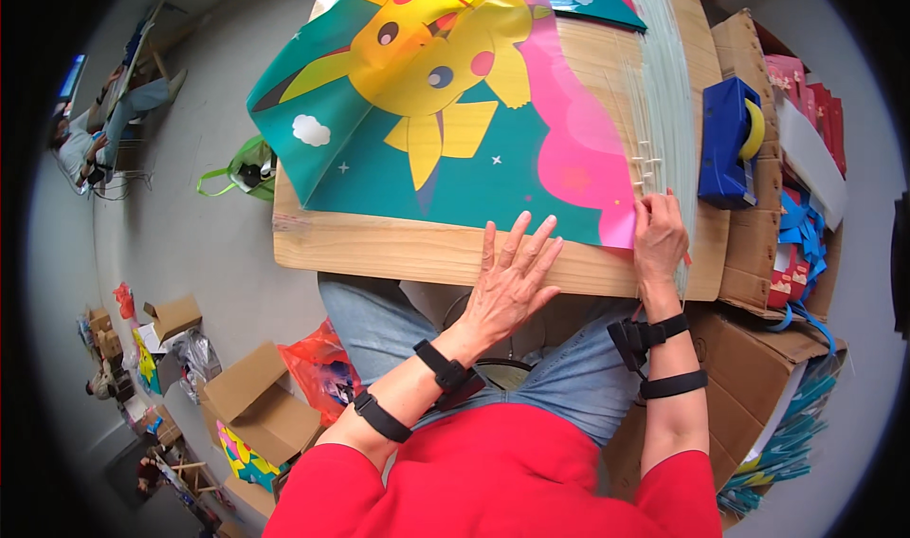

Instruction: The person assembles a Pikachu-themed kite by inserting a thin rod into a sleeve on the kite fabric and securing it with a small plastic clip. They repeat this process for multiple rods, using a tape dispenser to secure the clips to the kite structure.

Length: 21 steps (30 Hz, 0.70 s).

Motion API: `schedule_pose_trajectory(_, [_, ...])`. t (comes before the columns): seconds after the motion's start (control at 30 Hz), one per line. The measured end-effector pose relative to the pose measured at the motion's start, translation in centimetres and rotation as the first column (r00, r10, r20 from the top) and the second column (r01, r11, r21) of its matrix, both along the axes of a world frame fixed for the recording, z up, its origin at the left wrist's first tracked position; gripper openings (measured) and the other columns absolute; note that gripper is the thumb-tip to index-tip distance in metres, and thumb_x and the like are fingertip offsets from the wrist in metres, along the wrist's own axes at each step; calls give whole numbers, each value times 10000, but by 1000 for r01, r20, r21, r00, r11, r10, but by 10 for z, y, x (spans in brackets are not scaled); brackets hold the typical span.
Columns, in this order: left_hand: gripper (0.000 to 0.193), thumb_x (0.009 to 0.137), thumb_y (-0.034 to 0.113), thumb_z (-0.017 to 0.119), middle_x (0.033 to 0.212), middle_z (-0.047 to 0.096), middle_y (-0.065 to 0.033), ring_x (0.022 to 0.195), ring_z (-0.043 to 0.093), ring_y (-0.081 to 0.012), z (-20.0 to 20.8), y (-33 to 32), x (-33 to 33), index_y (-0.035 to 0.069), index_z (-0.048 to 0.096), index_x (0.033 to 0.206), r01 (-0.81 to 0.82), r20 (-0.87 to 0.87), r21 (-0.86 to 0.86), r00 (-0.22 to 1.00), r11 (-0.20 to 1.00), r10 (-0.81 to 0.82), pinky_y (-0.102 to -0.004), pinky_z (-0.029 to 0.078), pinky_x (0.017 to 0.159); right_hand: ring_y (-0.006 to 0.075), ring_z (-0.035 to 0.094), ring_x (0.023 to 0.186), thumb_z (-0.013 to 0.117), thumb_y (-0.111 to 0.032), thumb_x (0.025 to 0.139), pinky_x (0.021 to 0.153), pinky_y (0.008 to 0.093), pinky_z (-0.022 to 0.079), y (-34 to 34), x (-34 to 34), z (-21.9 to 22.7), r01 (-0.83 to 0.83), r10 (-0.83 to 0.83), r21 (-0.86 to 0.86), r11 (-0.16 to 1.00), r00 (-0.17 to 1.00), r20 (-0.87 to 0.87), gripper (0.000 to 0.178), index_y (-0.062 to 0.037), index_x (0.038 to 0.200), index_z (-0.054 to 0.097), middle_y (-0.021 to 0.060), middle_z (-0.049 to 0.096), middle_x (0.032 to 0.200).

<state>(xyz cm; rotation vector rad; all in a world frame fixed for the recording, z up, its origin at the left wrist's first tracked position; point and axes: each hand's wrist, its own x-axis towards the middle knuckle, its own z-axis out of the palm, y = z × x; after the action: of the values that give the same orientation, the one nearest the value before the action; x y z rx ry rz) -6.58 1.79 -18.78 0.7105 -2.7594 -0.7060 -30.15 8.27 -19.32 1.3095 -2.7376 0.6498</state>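
A thin printed sheet [474, 182], likely kite fabric, lies partly folded on the wooden table [379, 244]; it is teal and pink with a yellow cartoon figure. Near its front edge, my left hand [517, 277] rests with fingers spread, holding nothing. My right hand [661, 239] is closed in a pinch at the sheet's pink front right corner; what lies between the fingertips is hidden. Beside and beyond that hand runs a bundle of long, thin, pale rods [671, 92] along the table's right side. Both forearms wear black straps.
A blue tape dispenser [727, 145] with yellow tape stands at the table's right edge. Cardboard boxes [749, 254] with red and blue items stand to the right. A green bag [251, 168], a red bag [322, 367] and an open carton [261, 401] are at left. Other people sit far left.
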Motion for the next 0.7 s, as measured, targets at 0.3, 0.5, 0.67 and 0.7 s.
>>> schedule_pose_trajectory(0.3, [598,813,250,673,1498,353,-47,1404,266,-301,-4,-51,92,113,484,1364,-115,76,-135,989,984,126,-504,141,1168,379,614,772,573,-99,847,656,467,486,-12,-2,13,116,-116,36,993,993,-4,78,-26,818,568,160,607,857])
schedule_pose_trajectory(0.5, [497,870,260,606,1450,426,-45,1369,328,-277,-6,-50,96,101,517,1333,-102,90,-171,989,980,119,-483,154,1161,294,577,798,668,-34,790,684,394,481,-24,22,76,-93,43,-209,974,972,-229,120,-61,864,578,90,574,842])
schedule_pose_trajectory(0.67, [380,888,245,592,1330,527,-40,1265,433,-252,0,-54,103,99,594,1238,-104,18,-185,994,977,109,-458,251,1094,245,571,794,672,-74,765,660,357,468,-34,63,40,-444,422,-140,885,892,-162,133,-64,856,576,72,578,846])
schedule_pose_trajectory(0.7, [361,891,243,590,1308,542,-38,1242,451,-249,0,-55,103,99,606,1221,-93,1,-169,996,981,95,-452,269,1079,235,568,783,671,-86,762,651,352,464,-32,70,26,-493,475,-101,864,866,-157,135,-67,856,577,69,577,838])
